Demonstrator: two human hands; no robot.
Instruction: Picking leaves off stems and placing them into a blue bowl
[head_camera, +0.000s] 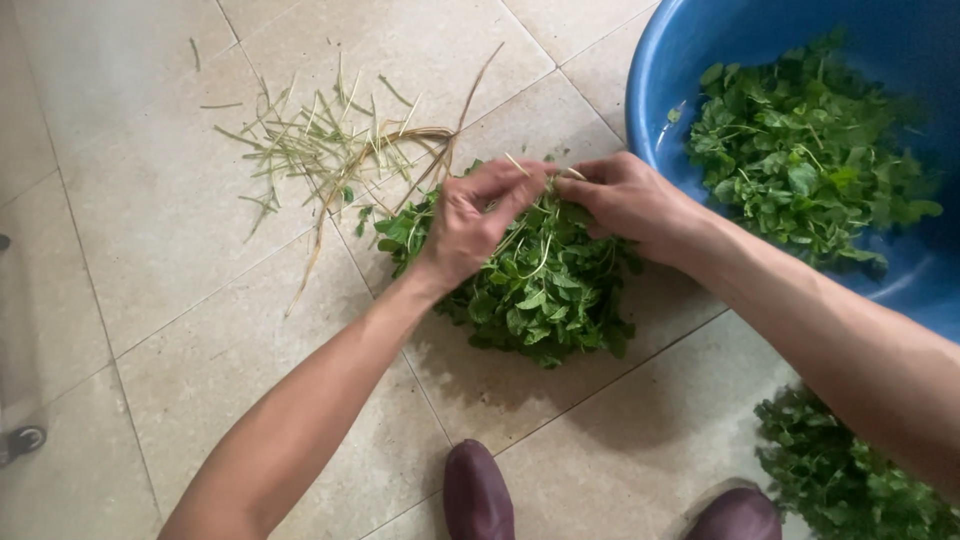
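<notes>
- Landmark: herb pile (535, 290), leafy green, on the tiled floor (150, 200), mid-frame.
- Left hand (470, 225) sits on the pile's top-left, fingers curled in, thumb and fingertips pinched on thin stems at the pile's upper edge.
- Right hand (625, 200) is at the pile's top-right, fingers closed narrow on the same stem cluster; the two hands' fingertips are almost touching above the pile.
- Can't tell exactly how many stems each hand grips; the leaves hide the undersides of the fingers.
- Both forearms come in from below the pile, left arm from lower left, right arm from lower right.
- Straw scraps (330, 145): dry pale stalks and a few long brown strands, scattered on the floor up-left of the pile, the nearest strands reaching the pile's edge by the left hand.
- Blue basin (660, 80): up-right of the pile, just beside the right hand, cut off by the frame edge.
- Basin greens (800, 160): same kind of leaves, heaped inside the basin.
- Second heap (850, 480) of greens: on the floor down-right of the pile, partly under the right forearm, well apart from the pile.
- Two dark maroon shoes (475, 495): directly below the pile at the bottom edge, toes pointing toward it.
</notes>
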